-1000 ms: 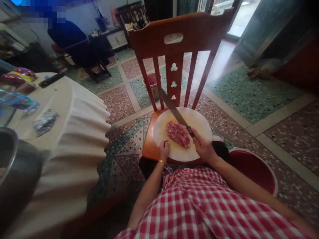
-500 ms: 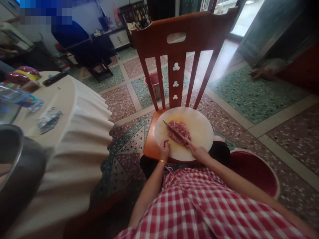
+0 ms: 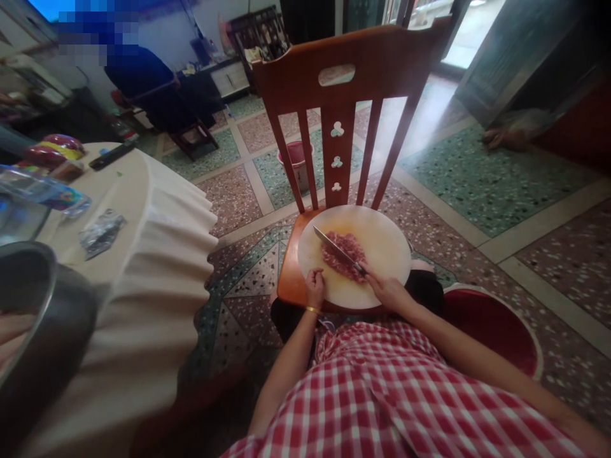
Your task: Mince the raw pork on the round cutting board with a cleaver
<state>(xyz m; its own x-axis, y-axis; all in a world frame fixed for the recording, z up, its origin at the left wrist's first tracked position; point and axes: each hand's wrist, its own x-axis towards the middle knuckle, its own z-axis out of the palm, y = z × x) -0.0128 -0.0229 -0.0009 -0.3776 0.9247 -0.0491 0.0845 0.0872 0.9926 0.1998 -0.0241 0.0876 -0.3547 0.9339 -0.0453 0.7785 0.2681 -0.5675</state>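
A round pale cutting board point(image 3: 386, 235) lies on the seat of a wooden chair point(image 3: 344, 70) in front of me. A flat heap of pink minced meat point(image 3: 346, 245) sits near the board's middle. My right hand point(image 3: 389, 292) grips the handle of a long knife point(image 3: 337, 248), whose blade lies low across the meat and points up and left. My left hand point(image 3: 315, 286) is closed at the board's near left edge, fingers curled on the rim. A gold bangle circles that wrist.
A table point(image 3: 157, 210) with a white pleated cloth stands at left, holding a remote, wrappers and a metal bowl point(image 3: 28, 318). A red basin point(image 3: 491, 324) sits on the floor at right. A small pink bucket point(image 3: 296, 159) stands behind the chair. A person in dark clothing sits far left.
One second ago the knife was raised high, blade tip up by the chair's back. It came down onto the meat and now rests low across it. My left hand stayed put.
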